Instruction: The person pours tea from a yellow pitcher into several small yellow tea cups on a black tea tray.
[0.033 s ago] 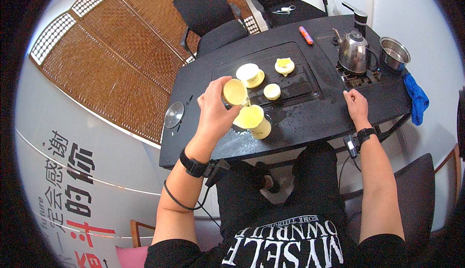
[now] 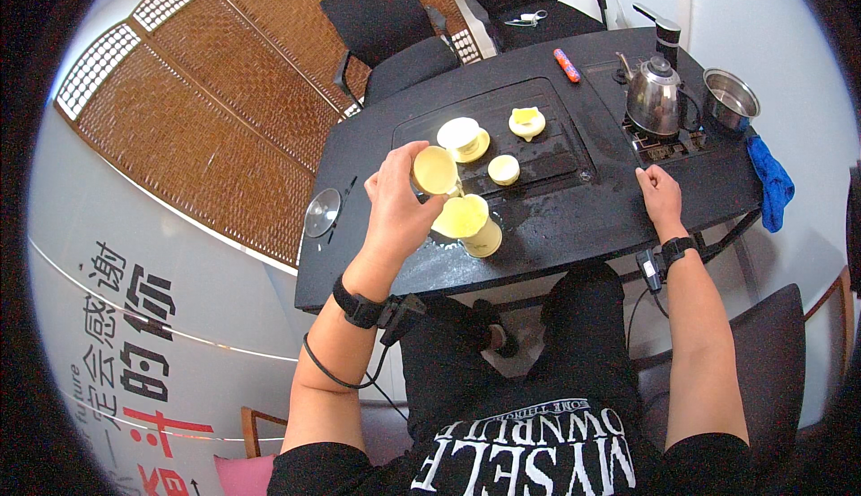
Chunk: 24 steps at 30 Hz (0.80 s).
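My left hand (image 2: 401, 193) grips a small pale yellow cup (image 2: 436, 171) by its sides, fingers and thumb around it. The cup is tipped, its open mouth toward me. Just below and to the right stands a larger yellow pitcher (image 2: 482, 237) at the front of the black tray table; a glint of liquid shows between the two. Beyond them are a lidded cup on a saucer (image 2: 463, 140), a small yellow cup (image 2: 504, 170) and a yellow strainer (image 2: 527, 125). My right hand (image 2: 661, 195) rests closed at the table's front edge, with nothing visible in it.
A steel kettle (image 2: 654, 101) stands on a hob at the right, beside a steel pot (image 2: 731, 100). A blue cloth (image 2: 769, 182) hangs over the right edge. A red tube (image 2: 566, 65) lies at the back. A clear glass dish (image 2: 323, 213) sits at the left edge.
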Available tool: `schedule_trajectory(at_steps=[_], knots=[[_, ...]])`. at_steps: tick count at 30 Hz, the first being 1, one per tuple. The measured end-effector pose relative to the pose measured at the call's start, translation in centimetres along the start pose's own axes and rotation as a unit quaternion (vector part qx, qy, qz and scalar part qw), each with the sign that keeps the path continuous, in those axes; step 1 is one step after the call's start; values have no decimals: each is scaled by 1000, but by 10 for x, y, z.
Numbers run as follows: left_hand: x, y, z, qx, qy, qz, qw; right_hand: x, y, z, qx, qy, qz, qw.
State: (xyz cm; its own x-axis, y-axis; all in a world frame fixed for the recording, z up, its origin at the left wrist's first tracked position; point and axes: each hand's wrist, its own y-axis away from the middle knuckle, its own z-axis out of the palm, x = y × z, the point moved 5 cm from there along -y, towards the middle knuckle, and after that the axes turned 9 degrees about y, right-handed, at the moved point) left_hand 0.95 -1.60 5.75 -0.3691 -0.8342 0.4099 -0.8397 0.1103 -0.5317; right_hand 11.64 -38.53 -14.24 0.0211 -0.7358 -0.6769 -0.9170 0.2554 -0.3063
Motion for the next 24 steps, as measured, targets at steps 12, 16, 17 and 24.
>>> schedule_trajectory(at_steps=[12, 16, 17, 24], knots=[[5, 3, 0, 12, -57, 56, 997, 0, -1, 0, 5, 8, -8, 1000], [10, 3, 0, 13, -95, 77, 992, 1, -1, 0, 11, 18, -11, 1000], [9, 4, 0, 14, -96, 77, 992, 0, -1, 0, 10, 18, -12, 1000], [10, 7, 5, 12, -157, 112, 981, 0, 1, -1, 4, 9, 3, 1000]])
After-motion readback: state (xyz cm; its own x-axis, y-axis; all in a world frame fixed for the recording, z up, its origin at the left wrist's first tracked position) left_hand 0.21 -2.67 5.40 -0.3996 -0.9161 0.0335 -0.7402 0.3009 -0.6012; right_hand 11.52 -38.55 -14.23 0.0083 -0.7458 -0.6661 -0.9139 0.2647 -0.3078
